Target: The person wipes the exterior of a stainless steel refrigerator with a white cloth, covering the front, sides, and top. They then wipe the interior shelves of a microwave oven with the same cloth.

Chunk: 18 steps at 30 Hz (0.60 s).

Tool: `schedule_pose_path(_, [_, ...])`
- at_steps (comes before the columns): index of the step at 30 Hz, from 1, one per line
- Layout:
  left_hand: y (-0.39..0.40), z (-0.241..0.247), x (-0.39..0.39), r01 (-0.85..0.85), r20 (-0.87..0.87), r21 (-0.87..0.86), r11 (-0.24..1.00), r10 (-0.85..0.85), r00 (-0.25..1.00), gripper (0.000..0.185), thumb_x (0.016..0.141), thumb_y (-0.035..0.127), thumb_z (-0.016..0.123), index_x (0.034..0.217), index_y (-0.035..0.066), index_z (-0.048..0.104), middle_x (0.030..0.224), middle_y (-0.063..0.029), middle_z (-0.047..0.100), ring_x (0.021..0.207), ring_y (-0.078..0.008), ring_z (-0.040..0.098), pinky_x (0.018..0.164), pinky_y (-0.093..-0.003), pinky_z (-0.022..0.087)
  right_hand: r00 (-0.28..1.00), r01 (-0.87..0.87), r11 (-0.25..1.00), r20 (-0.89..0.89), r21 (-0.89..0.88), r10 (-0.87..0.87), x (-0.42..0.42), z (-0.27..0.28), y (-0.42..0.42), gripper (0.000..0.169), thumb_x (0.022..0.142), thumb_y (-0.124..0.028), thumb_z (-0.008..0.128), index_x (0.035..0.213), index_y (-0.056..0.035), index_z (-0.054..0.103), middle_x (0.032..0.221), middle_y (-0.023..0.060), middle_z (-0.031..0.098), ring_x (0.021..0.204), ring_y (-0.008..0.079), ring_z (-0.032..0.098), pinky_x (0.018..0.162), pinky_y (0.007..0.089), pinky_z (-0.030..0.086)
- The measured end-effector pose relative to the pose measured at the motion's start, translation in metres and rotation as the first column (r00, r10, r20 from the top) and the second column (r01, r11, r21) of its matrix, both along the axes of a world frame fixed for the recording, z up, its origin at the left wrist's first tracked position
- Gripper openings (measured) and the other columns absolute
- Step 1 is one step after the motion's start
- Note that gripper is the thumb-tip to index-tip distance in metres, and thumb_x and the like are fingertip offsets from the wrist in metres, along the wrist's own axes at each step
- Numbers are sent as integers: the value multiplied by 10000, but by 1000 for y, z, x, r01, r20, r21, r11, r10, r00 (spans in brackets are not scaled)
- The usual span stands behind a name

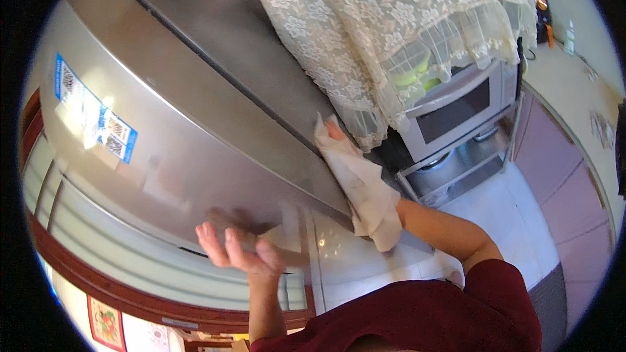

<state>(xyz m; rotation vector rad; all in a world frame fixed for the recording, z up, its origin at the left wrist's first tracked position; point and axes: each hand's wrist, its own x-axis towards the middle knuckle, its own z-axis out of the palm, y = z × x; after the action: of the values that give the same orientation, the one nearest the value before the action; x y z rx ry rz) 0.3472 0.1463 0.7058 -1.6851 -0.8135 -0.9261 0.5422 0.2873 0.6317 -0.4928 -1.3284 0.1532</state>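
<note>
Before me stands a tall refrigerator with a silvery metal door (161, 122) and a darker grey side panel (230, 34). My right hand (336, 132) holds a pale cloth (364, 188) against the side panel, near its edge. The cloth drapes over most of that hand and down to the forearm, so only some fingers show. My left hand (244, 252) is raised close to the lower part of the door, holding nothing, with its fingers apart. Whether its fingertips touch the metal is unclear. Blue-and-white stickers (117, 134) with printed codes are stuck on the door.
Right of the refrigerator, a floral lace cover (362, 14) hangs over a rack with a white microwave oven (455, 112). A metal shelf (459, 171) sits below it. Pink cabinets (552, 156) and a countertop (562, 78) line the right. A red-brown door frame (146, 298) curves along the lower left.
</note>
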Motion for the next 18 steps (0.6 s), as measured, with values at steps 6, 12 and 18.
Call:
schedule_pose_path(6, [15,-4,58,-45,54,-92,995,50,997,570,988,344,435,1451,35,310,1543,-274,137,1418,-488,146,1124,-614,141,997,8,948,-74,317,17,5,163,42,451,984,-238,541,1373,-24,458,1334,111,536,1212,173,518,1017,298,416])
schedule_pose_path(12, [18,-16,45,-38,59,-19,999,40,997,591,965,405,448,1444,71,352,1510,-310,211,1394,-502,210,1100,-662,124,975,-153,984,-151,94,166,-9,123,85,448,989,-250,539,1367,-23,464,1340,111,532,1223,174,512,1024,300,411])
schedule_pose_path(18, [19,-18,44,-77,68,17,997,76,995,592,967,430,411,1455,99,349,1512,-301,225,1387,-495,236,1100,-651,136,353,-803,500,-416,325,838,-40,155,61,445,993,-261,538,1362,-21,471,1346,111,528,1234,174,506,1031,301,407])
